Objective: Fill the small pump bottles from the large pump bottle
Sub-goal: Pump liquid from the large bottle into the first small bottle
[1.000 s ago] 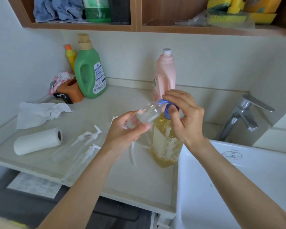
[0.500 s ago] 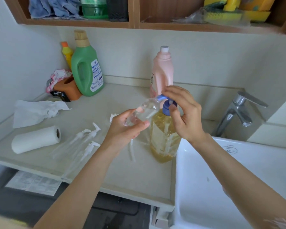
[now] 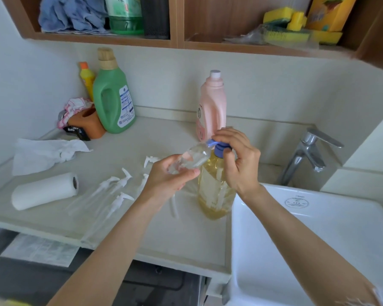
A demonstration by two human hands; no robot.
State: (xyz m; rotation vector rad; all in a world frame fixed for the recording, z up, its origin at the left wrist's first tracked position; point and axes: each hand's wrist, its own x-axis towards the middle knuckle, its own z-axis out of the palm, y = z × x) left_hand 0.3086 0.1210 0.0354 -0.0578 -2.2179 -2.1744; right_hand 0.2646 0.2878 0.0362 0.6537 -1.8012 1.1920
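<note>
The large pump bottle [image 3: 216,188], clear with amber liquid and a blue pump head, stands on the counter beside the sink. My right hand [image 3: 239,162] rests on top of its pump head, fingers curled over it. My left hand [image 3: 170,175] holds a small clear bottle [image 3: 192,157] tilted, its open mouth up against the blue spout. Two more small clear bottles with white pumps [image 3: 111,193] lie flat on the counter to the left. Loose white pump heads [image 3: 149,161] lie behind my left hand.
A paper towel roll [image 3: 44,191] and a crumpled tissue [image 3: 44,153] lie at the left. A green jug [image 3: 113,98], a yellow bottle [image 3: 87,78] and a pink bottle [image 3: 211,107] stand along the wall. The white sink [image 3: 318,235] and chrome tap [image 3: 307,155] are at the right.
Both hands keep their hold and the small bottle stays at the spout. The pump head sits slightly lower under my right hand; the view has shifted a little.
</note>
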